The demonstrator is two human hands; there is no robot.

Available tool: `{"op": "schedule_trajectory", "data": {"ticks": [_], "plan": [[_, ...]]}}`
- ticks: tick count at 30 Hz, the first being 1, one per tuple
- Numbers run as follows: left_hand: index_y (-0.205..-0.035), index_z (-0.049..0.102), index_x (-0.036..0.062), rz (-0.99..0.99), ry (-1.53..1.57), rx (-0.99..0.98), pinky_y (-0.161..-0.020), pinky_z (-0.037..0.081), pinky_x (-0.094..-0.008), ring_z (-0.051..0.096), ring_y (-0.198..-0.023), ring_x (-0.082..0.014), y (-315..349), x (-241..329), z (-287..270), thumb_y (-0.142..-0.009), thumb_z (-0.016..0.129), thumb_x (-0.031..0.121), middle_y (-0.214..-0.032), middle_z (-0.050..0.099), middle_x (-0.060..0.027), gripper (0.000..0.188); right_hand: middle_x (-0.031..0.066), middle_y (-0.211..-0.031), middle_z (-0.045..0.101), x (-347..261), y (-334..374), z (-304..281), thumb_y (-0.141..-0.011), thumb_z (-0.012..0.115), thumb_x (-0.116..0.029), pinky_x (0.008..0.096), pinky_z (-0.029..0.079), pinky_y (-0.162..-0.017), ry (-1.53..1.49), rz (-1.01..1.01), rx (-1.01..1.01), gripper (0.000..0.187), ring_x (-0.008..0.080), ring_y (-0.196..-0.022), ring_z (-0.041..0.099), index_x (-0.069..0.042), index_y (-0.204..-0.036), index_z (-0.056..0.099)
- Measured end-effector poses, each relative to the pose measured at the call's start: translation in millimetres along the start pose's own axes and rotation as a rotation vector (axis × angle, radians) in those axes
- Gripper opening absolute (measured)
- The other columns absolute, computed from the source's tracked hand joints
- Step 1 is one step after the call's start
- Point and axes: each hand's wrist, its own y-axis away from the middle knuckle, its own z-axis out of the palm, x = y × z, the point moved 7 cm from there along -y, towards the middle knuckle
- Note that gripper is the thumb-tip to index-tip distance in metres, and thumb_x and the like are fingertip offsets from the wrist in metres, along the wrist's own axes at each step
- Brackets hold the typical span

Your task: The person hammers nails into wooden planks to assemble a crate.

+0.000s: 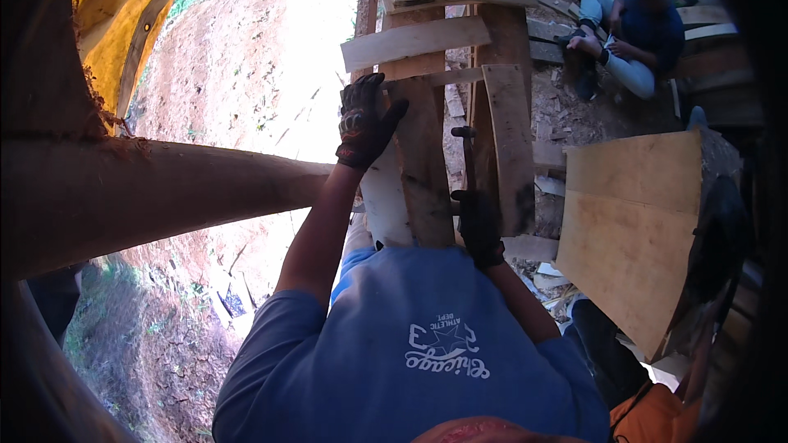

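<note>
My left hand (365, 123), in a black glove, grips the far end of a pale wooden plank (386, 201), thumb spread to the right. Beside that plank lies a browner plank (424, 160), its far end near a short crosspiece (456, 76). My right hand (479, 226), also gloved, is closed around the lower end of a hammer (469, 160). The hammer's dark head points away from me, and the fingers are partly hidden. Another loose board (510, 148) rests to the right of the hammer.
More boards (417, 43) lie crosswise farther off. A thick wooden pole (172, 193) comes in from the left, under a yellow sheet (127, 16). To the right are a large wooden panel (628, 221) and a seated person (644, 29). Someone in orange (657, 418) is at the lower right.
</note>
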Motion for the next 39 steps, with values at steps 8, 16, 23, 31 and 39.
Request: {"op": "schedule_trajectory", "data": {"ticks": [8,16,23,31,39], "plan": [[-0.16,0.051,0.0054,-0.197,0.573,-0.357,-0.122,0.046,-0.0426,0.057,-0.146,-0.0256,71,106,-42,-0.098,0.084,0.025,-0.157,0.06,-0.014,0.073,0.0099,-0.099,0.072,-48,1,-34,-0.108,0.061,-0.011,0.0396,0.056,-0.072,0.021,-0.197,0.048,0.016,0.029,-0.083,0.073,-0.007,-0.115,0.075],[-0.164,0.047,0.0067,-0.113,0.667,-0.221,-0.119,0.049,-0.0406,0.061,-0.142,-0.0221,86,150,-77,-0.099,0.083,0.014,-0.159,0.059,-0.0127,0.075,0.0076,-0.094,0.072,-102,2,-45,-0.109,0.067,-0.013,0.0357,0.055,-0.071,0.301,-0.427,0.011,0.013,0.0153,-0.086,0.071,-0.004,-0.112,0.075],[-0.147,0.067,0.0074,-0.072,0.419,-0.087,-0.117,0.05,-0.0411,0.066,-0.137,-0.0254,94,156,-96,-0.099,0.081,0.016,-0.148,0.069,-0.0131,0.051,0.0033,-0.086,0.068,-59,9,-34,-0.106,0.069,-0.016,0.0331,0.056,-0.067,0.171,-0.272,-0.068,0.011,0.0142,-0.077,0.069,-0.007,-0.11,0.074],[-0.136,0.072,0.0045,0.048,0.289,0.073,-0.114,0.052,-0.0441,0.067,-0.134,-0.0328,112,143,-92,-0.092,0.085,0.009,-0.144,0.07,-0.0174,0.046,0.0071,-0.104,0.07,-85,28,-46,-0.098,0.07,-0.012,0.0378,0.058,-0.078,0.59,-0.617,-0.188,0.023,0.0246,-0.097,0.07,-0.011,-0.121,0.072],[-0.131,0.074,0.0027,0.025,0.365,0.076,-0.11,0.055,-0.0433,0.07,-0.129,-0.0309,122,139,-89,-0.089,0.087,0.007,-0.141,0.072,-0.0166,0.044,0.0153,-0.136,0.067,-51,53,-38,-0.102,0.06,-0.015,0.0478,0.055,-0.097,0.585,-0.513,-0.323,0.044,0.0325,-0.12,0.067,-0.012,-0.146,0.063]]}}
